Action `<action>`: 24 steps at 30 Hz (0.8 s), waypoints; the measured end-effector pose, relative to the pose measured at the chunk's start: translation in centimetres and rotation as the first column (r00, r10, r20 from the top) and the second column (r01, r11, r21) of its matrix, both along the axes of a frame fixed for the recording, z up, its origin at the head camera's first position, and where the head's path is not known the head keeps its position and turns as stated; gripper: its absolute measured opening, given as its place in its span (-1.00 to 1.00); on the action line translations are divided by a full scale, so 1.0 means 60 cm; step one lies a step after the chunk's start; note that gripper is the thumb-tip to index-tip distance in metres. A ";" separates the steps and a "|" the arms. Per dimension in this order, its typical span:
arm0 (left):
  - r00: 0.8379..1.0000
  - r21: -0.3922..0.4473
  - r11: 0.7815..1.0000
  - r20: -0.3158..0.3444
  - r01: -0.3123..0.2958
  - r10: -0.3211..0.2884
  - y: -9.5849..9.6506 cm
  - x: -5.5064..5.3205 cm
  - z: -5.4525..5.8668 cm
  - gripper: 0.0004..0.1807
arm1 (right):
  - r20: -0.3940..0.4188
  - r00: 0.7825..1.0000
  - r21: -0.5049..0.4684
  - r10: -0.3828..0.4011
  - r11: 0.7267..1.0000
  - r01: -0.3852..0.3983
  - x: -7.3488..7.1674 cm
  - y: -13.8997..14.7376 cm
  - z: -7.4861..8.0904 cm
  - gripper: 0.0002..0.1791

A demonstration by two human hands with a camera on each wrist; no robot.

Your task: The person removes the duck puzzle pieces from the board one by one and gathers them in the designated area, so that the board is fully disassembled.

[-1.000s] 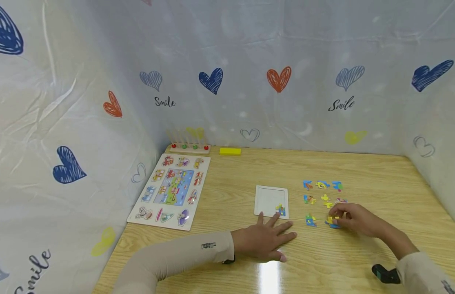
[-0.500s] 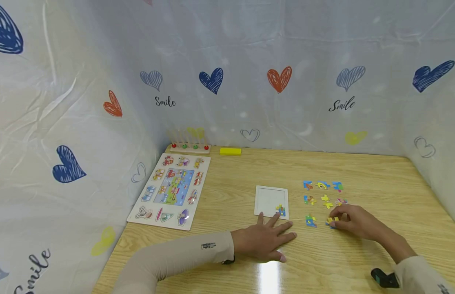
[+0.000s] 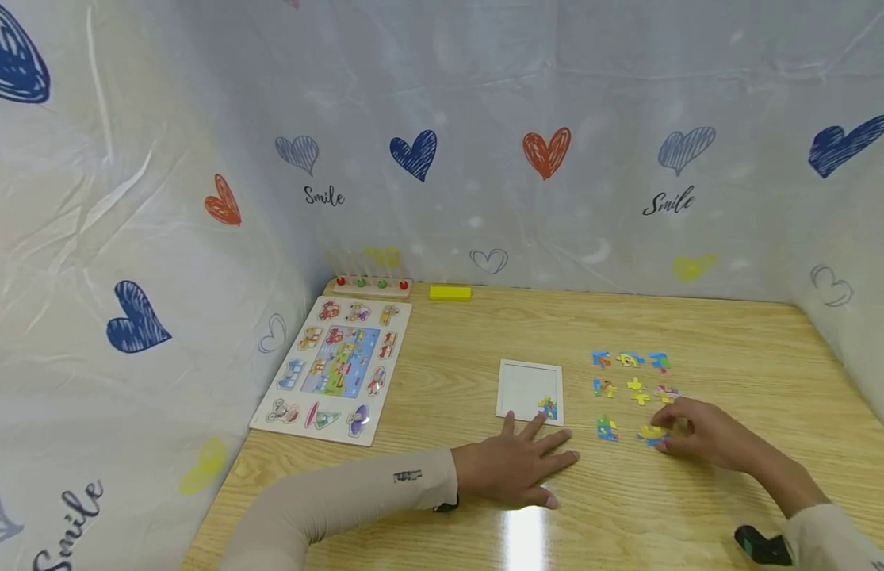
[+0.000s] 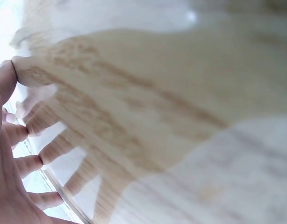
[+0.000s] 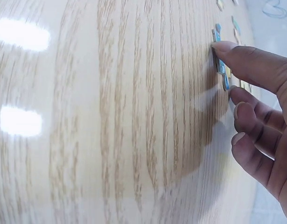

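Note:
My left hand (image 3: 516, 468) lies on the table with fingers spread, fingertips at the near edge of a white square puzzle tray (image 3: 518, 388). In the left wrist view its fingers (image 4: 29, 165) meet their reflections on the glossy tabletop. One blue-and-yellow jigsaw piece (image 3: 549, 408) sits in the tray's lower right corner. To the right, my right hand (image 3: 713, 436) pinches a yellow-and-blue jigsaw piece (image 3: 650, 435) between thumb and index finger, down at the table. The right wrist view shows that piece edge-on (image 5: 220, 58), the thumb (image 5: 227, 48) against it.
Several loose jigsaw pieces (image 3: 630, 360) lie in rows beyond my right hand. At the left is a large picture puzzle board (image 3: 380, 408); behind it stand a bead peg rack (image 3: 370, 290) and a yellow block (image 3: 450, 293). A heart-printed curtain (image 3: 484, 214) encloses the table.
The jigsaw piece under my right hand has been turned, and its blue edge now faces me. The right fingers have shifted to its right side. My left hand stays where it was.

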State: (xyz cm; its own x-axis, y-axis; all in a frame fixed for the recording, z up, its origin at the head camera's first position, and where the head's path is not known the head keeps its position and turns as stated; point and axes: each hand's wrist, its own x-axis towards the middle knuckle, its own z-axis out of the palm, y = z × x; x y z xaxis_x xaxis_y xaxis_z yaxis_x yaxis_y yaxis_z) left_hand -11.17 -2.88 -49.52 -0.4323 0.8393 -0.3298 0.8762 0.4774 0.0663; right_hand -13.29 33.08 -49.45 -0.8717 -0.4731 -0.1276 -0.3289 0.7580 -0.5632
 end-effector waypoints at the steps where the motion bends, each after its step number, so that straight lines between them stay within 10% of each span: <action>1: 1.000 -0.002 1.000 0.000 -0.001 0.001 0.000 0.000 0.000 -0.20 | 0.001 1.000 -0.007 0.001 1.000 -0.001 0.000 0.000 0.000 -0.62; 24: 1.000 -0.007 1.000 -0.003 -0.015 0.015 0.001 0.001 0.000 -0.20 | 0.012 1.000 -0.089 0.025 0.996 -0.023 0.005 -0.009 -0.002 -0.68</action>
